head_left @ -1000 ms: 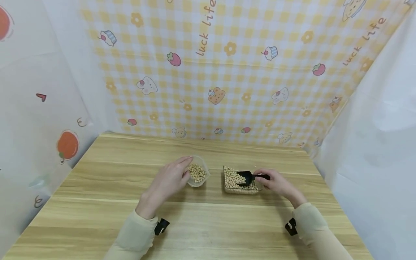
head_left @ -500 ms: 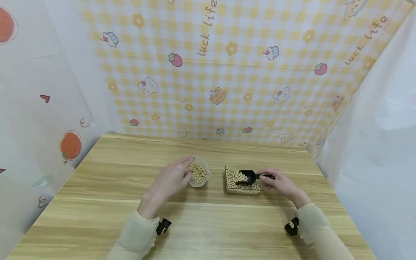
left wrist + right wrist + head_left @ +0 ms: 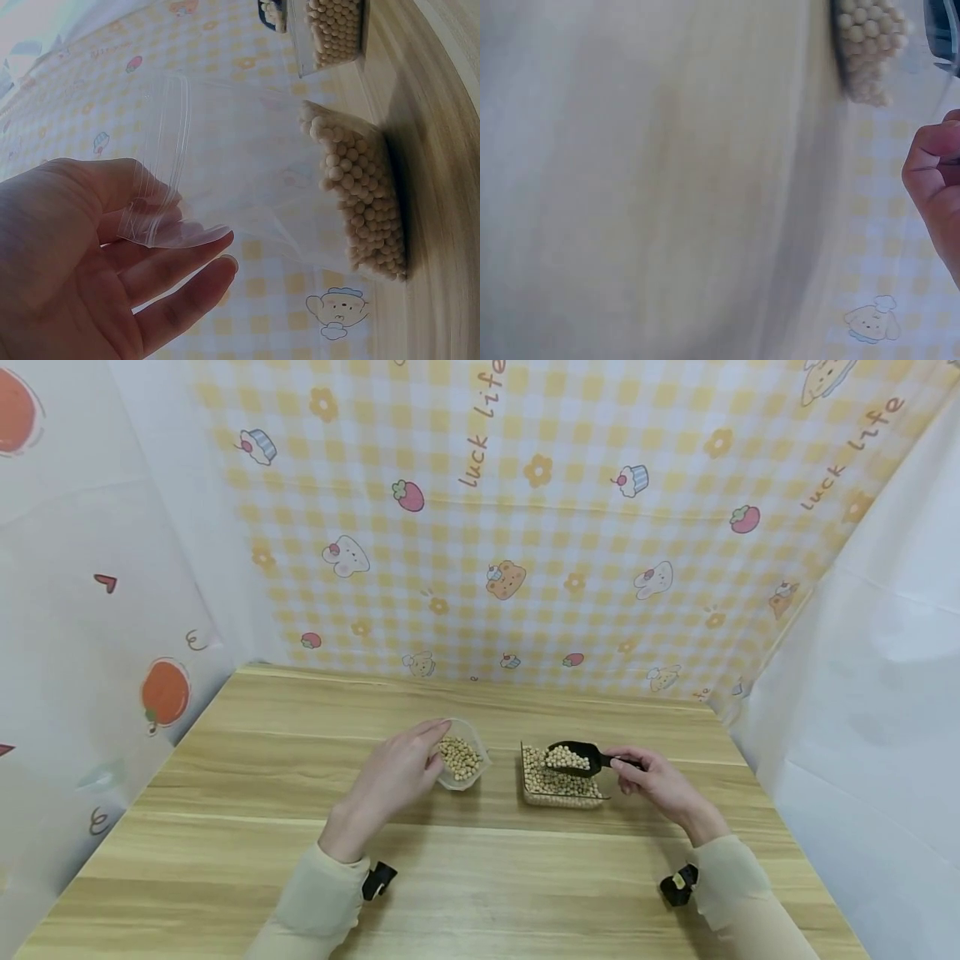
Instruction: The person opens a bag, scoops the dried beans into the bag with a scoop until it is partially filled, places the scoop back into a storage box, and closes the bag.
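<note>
My left hand (image 3: 397,768) pinches the top edge of a clear zip-lock bag (image 3: 240,165) that stands upright on the table. Pale round soybeans (image 3: 367,195) fill the bottom of the bag, and its mouth gapes at the top. In the head view my right hand (image 3: 660,781) grips the handle of a black scoop (image 3: 592,758). The scoop carries a heap of soybeans (image 3: 567,757) and is held level over a clear rectangular container (image 3: 564,802), which holds more soybeans. Only part of the right hand and scoop shows in the right wrist view.
The bag and the container stand side by side on a wood-grain table (image 3: 480,877), with a gap between them. Behind the table hangs a yellow checked cloth (image 3: 525,527). White sheets (image 3: 862,677) close off both sides.
The scoop has risen out of the soybeans, now loaded and levelled, with my right hand shifting slightly right and tilting it. My left hand keeps its hold on the bag.
</note>
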Demonstrator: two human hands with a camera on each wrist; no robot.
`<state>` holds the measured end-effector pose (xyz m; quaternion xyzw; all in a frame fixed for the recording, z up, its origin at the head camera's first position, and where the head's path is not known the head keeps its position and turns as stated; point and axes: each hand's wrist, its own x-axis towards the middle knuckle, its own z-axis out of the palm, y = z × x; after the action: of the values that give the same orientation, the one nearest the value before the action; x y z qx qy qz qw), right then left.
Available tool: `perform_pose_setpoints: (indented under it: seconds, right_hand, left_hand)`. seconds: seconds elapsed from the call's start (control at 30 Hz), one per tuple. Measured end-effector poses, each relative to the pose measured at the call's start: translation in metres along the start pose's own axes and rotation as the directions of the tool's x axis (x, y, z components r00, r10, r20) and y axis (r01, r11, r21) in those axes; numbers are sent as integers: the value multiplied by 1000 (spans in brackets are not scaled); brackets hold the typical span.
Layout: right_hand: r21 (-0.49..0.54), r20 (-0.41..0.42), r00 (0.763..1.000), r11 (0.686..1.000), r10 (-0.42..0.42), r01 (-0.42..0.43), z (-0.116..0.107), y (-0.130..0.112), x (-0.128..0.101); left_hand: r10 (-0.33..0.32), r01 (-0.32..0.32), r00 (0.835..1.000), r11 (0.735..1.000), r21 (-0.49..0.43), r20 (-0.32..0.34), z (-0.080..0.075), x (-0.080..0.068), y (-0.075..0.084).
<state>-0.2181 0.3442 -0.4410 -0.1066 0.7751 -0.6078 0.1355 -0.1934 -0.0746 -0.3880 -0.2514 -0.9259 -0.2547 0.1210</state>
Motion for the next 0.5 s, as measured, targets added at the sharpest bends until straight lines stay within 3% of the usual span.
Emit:
perform_pose_setpoints:
  seconds: [0.5]
  right_hand:
    - [152, -43, 983, 971, -178, 183, 1, -31, -15]
  left_hand:
    - [-14, 14, 1000, 999, -30, 14, 0, 2, 1]
